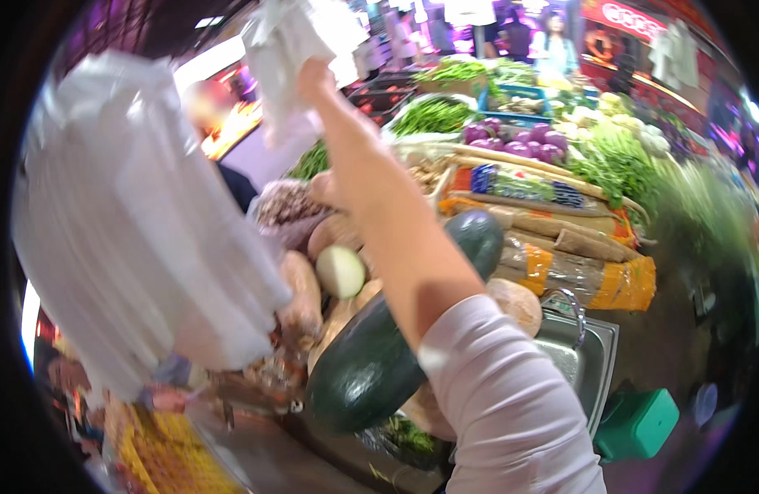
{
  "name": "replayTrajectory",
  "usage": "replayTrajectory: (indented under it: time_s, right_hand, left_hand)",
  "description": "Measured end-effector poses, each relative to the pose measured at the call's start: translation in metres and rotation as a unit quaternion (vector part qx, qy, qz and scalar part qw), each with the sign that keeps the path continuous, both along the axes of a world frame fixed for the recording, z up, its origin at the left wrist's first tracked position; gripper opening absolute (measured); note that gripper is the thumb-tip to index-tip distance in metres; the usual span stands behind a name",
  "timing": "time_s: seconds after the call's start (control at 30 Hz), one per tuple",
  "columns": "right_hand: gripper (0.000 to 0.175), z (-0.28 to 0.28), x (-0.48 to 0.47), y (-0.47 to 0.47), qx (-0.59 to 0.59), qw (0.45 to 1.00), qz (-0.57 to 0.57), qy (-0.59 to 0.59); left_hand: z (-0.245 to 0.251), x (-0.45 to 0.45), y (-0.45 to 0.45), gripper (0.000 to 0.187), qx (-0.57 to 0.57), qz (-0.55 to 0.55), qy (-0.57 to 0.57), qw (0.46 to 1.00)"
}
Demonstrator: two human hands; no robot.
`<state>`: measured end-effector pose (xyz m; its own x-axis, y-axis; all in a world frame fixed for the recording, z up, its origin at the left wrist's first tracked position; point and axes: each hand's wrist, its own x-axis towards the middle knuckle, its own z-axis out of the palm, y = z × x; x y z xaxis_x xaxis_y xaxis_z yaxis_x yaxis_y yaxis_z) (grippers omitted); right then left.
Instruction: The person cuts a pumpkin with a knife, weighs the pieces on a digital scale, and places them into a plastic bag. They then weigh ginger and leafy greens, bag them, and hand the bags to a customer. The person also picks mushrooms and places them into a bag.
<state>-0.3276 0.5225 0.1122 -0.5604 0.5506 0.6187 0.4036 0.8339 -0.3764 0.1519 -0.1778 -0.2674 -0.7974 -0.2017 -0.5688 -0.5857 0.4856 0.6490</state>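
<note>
My right hand [317, 79] is raised at the upper middle, its bare forearm crossing above the vegetables. The fingers are closed on a hanging bunch of white plastic bags [280, 62]; the fingertips are partly hidden. A larger bunch of white plastic bags [126, 216] hangs close by on the left. Below my arm lie a large dark green winter melon [367, 370], a second dark green melon [478, 238], and several tan squashes [300, 290], one with a pale cut face [340, 272]. My left hand is out of view.
Wrapped long roots [564, 278], purple cabbages or onions [527, 145], green beans [432, 117] and leafy greens [620, 157] fill the stall. A steel sink [608, 352] and green container [642, 426] are at right. Another person's hand [168, 398] shows lower left; people stand beyond.
</note>
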Motion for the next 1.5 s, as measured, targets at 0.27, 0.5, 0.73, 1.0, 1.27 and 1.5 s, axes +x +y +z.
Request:
replayTrajectory:
  time_s: [0.27, 0.5, 0.73, 1.0, 1.27, 1.5]
  right_hand:
    - [0.018, -0.046, 0.073, -0.053, 0.191, 0.958, 0.21, -0.033]
    - [0.022, -0.223, 0.367, -0.356, 0.046, 0.617, 0.682, -0.391]
    - [0.016, -0.304, 0.467, -0.531, -0.128, 0.428, 0.838, -0.313]
    - [0.072, -0.298, 0.441, -0.692, -0.32, 0.372, 0.682, -0.542]
    - [0.048, -0.33, 0.499, -0.875, -0.105, 0.186, 0.762, -0.612]
    - [0.027, -0.355, 0.546, -0.969, -0.125, 0.119, 0.715, -0.677]
  left_hand:
    - [-0.011, 0.037, -0.002, 0.025, 0.145, 0.072, 0.155, 0.975]
    - [0.061, -0.029, 0.096, 0.059, 0.441, -0.019, 0.207, 0.873]
    - [0.03, 0.009, 0.021, 0.033, 0.198, 0.025, 0.243, 0.949]
    - [-0.001, 0.109, -0.13, 0.021, 0.16, 0.047, 0.521, 0.837]
    - [-0.016, 0.238, -0.282, 0.058, 0.29, 0.387, 0.257, 0.837]
    - [-0.02, 0.287, -0.325, 0.051, 0.286, 0.534, 0.205, 0.769]
